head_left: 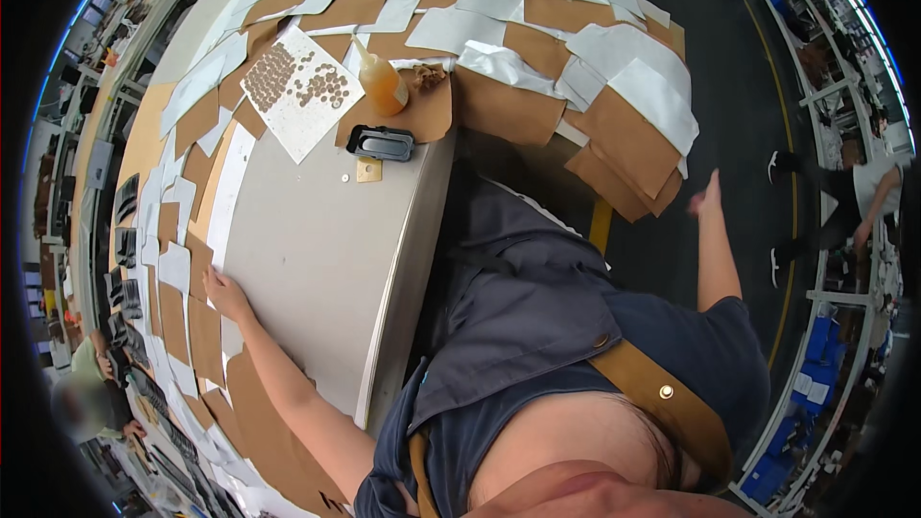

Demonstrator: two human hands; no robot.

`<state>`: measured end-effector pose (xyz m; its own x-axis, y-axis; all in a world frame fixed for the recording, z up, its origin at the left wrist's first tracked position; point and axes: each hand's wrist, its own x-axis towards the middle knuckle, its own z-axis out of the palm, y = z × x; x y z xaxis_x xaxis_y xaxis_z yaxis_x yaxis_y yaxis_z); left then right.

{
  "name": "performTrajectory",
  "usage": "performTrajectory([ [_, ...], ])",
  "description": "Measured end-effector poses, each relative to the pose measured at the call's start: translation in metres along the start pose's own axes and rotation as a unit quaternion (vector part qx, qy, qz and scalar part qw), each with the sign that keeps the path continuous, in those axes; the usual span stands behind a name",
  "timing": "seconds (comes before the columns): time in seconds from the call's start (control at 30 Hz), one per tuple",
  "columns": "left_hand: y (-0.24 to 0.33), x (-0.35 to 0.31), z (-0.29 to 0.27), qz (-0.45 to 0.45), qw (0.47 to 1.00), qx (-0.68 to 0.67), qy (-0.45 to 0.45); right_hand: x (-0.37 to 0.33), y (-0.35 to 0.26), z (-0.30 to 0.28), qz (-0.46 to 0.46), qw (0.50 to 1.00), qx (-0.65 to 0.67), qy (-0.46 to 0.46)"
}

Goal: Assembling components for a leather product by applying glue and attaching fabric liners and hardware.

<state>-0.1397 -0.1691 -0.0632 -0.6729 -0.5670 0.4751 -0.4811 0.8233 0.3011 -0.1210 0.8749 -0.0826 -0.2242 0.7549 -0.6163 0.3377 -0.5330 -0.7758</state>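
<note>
My left hand [226,295] reaches out over the left side of the worktable [312,249]. Its fingers are extended and touch the edge of the brown sheets [200,278] there, with no object visible in them. Out to the right, my right hand [708,194] is in the air above the dark floor, fingers apart and nothing in it. Farther up the table lies a white board [305,139] bearing many small round brown discs [271,77]. Beside it a squeeze bottle of amber liquid [384,88] stands on brown sheeting, near an open black box [381,144].
Overlapping brown sheets and white sheets [460,34] cover the table's far and right parts. A small tan square [368,170] lies by the black box. Shelving with blue bins [815,364] lines the right aisle, where a person [844,206] is. Another person [96,393] is at far left.
</note>
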Motion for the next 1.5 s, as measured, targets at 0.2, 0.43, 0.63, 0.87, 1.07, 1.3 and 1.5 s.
performTrajectory([
  [0.2, -0.019, -0.002, -0.027, -0.010, 0.999, 0.032, 0.002, -0.079, 0.112, 0.010, 0.215, 0.877, 0.253, -0.347],
  [0.43, -0.012, -0.005, -0.014, -0.021, 1.000, 0.010, -0.001, -0.076, 0.056, 0.023, 0.110, 0.905, 0.269, -0.310],
  [0.63, -0.013, 0.001, -0.011, -0.002, 1.000, 0.006, 0.009, -0.065, 0.016, 0.027, -0.050, 0.880, 0.241, -0.407],
  [0.87, -0.014, 0.002, -0.011, 0.004, 1.000, 0.005, 0.010, -0.072, -0.004, 0.049, -0.031, 0.939, 0.149, -0.308],
  [1.07, -0.019, 0.001, -0.018, -0.008, 1.000, 0.018, 0.004, -0.131, -0.094, 0.087, -0.205, 0.912, 0.089, -0.345],
  [1.3, -0.015, -0.001, -0.012, -0.010, 1.000, 0.002, 0.006, -0.257, -0.226, 0.154, -0.483, 0.797, -0.049, -0.358],
  [1.5, -0.020, -0.004, -0.017, -0.018, 1.000, -0.007, 0.009, -0.295, -0.289, 0.155, -0.571, 0.761, -0.102, -0.291],
])
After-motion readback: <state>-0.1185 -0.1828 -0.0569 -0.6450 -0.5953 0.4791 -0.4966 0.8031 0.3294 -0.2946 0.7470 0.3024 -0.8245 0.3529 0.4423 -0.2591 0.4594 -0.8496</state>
